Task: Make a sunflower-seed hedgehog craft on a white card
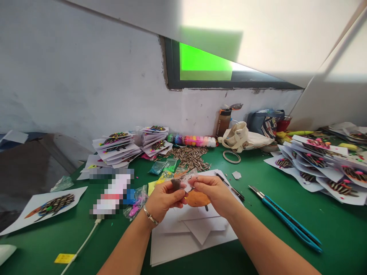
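Observation:
My left hand (169, 196), with a bracelet at the wrist, pinches a dark brown lump (176, 185) that looks like modelling clay. The fingers of my right hand (210, 189) are closed on a small clear plastic bag (187, 182) with dark bits in it, held close to the lump. Under both hands, a flat orange clay shape (197, 199) lies on white paper (169, 248). My right hand hides part of that shape. Loose folded paper pieces (202, 229) rest on the sheets nearer to me.
Striped sunflower seeds (190, 156) are heaped behind my hands, beside bags of coloured clay (164, 177). Blue-handled tweezers (286, 219) and black pens (229, 185) lie to the right. Stacks of seed pictures (117, 149) stand left and right. A tape roll (231, 157) lies farther back.

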`<state>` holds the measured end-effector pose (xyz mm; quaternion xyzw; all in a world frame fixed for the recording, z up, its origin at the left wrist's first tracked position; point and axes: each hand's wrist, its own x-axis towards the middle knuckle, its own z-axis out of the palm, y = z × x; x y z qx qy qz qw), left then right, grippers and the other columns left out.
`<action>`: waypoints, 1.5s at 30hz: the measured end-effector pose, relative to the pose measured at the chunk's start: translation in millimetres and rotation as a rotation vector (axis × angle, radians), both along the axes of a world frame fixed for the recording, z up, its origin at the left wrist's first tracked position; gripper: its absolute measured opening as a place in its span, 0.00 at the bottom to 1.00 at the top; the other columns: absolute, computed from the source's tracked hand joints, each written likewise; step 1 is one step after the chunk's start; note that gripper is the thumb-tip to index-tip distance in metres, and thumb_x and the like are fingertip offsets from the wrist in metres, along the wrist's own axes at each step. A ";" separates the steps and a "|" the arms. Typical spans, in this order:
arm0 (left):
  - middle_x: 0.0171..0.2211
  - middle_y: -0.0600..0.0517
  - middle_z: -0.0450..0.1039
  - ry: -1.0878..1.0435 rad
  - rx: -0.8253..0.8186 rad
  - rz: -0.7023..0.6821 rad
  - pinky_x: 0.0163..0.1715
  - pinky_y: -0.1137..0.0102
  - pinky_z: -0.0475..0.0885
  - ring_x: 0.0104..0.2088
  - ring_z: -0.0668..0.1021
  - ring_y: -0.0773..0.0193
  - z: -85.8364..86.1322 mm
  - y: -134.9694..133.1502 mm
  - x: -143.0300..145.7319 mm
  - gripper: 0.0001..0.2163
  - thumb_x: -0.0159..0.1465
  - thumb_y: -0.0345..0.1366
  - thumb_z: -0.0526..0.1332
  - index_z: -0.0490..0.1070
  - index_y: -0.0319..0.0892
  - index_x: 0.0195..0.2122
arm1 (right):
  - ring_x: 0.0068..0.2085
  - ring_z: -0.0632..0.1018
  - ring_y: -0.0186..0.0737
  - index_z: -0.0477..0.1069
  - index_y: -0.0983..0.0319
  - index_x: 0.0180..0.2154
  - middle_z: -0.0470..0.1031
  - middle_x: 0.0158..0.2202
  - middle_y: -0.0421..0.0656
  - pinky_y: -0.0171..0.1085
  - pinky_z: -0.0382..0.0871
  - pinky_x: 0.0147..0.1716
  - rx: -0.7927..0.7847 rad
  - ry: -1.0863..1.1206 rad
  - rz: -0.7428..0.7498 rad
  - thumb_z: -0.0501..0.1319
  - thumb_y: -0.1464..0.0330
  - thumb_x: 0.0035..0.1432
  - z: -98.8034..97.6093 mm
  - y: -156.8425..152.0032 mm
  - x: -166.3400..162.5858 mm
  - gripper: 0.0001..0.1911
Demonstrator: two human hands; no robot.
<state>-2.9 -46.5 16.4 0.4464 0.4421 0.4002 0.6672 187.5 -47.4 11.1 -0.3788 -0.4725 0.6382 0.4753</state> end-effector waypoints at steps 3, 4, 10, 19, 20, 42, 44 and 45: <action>0.28 0.49 0.78 0.032 0.000 -0.002 0.23 0.75 0.70 0.24 0.79 0.66 -1.3 0.7 -0.9 0.22 0.45 0.44 0.75 0.74 0.37 0.36 | 0.35 0.72 0.37 0.81 0.60 0.35 0.76 0.33 0.42 0.38 0.64 0.39 0.008 -0.001 -0.004 0.68 0.61 0.51 0.6 0.0 0.7 0.11; 0.28 0.49 0.78 0.041 0.008 -0.009 0.23 0.74 0.70 0.24 0.78 0.66 -1.3 0.9 -1.0 0.21 0.45 0.44 0.75 0.75 0.37 0.36 | 0.36 0.72 0.37 0.81 0.60 0.35 0.76 0.34 0.42 0.38 0.64 0.40 0.015 -0.002 -0.011 0.68 0.61 0.52 0.8 0.1 1.0 0.11; 0.23 0.51 0.75 0.118 0.106 -0.019 0.17 0.74 0.64 0.19 0.74 0.68 0.3 1.5 0.1 0.16 0.47 0.44 0.72 0.73 0.37 0.29 | 0.38 0.72 0.38 0.81 0.60 0.37 0.77 0.36 0.43 0.37 0.64 0.41 0.049 -0.023 -0.024 0.68 0.60 0.53 3.0 -1.1 0.9 0.12; 0.12 0.58 0.65 0.266 0.234 0.066 0.13 0.76 0.55 0.12 0.63 0.74 5.6 -1.0 -1.6 0.16 0.52 0.48 0.67 0.68 0.39 0.22 | 0.36 0.73 0.38 0.80 0.61 0.38 0.76 0.33 0.42 0.39 0.65 0.39 -0.026 -0.021 0.028 0.68 0.58 0.51 1.7 -4.5 -2.3 0.15; 0.12 0.57 0.65 0.262 0.233 0.065 0.13 0.76 0.56 0.12 0.63 0.74 5.0 -1.1 -1.3 0.16 0.52 0.48 0.66 0.68 0.39 0.22 | 0.36 0.74 0.38 0.80 0.61 0.38 0.76 0.34 0.42 0.39 0.65 0.40 -0.021 -0.026 0.027 0.68 0.58 0.51 1.3 -4.3 -2.1 0.15; 0.23 0.49 0.75 0.119 0.172 0.059 0.14 0.74 0.63 0.17 0.73 0.68 0.4 -0.9 2.4 0.21 0.51 0.55 0.67 0.71 0.38 0.28 | 0.35 0.74 0.38 0.80 0.61 0.36 0.76 0.34 0.41 0.39 0.66 0.39 0.028 -0.077 0.036 0.67 0.57 0.52 5.8 -5.2 -0.6 0.15; 0.21 0.51 0.73 0.142 0.216 0.066 0.15 0.75 0.62 0.16 0.72 0.69 4.0 -1.7 2.7 0.19 0.51 0.51 0.68 0.72 0.38 0.28 | 0.35 0.73 0.38 0.80 0.61 0.35 0.75 0.35 0.42 0.39 0.66 0.38 0.037 -0.089 0.043 0.67 0.58 0.51 8.5 -6.7 -2.6 0.14; 0.20 0.52 0.72 0.156 0.236 0.067 0.14 0.75 0.61 0.16 0.71 0.70 5.9 -2.2 2.6 0.18 0.52 0.50 0.68 0.72 0.38 0.28 | 0.35 0.73 0.38 0.80 0.61 0.35 0.74 0.35 0.42 0.38 0.66 0.37 0.040 -0.092 0.046 0.68 0.57 0.50 9.7 -7.5 -3.6 0.15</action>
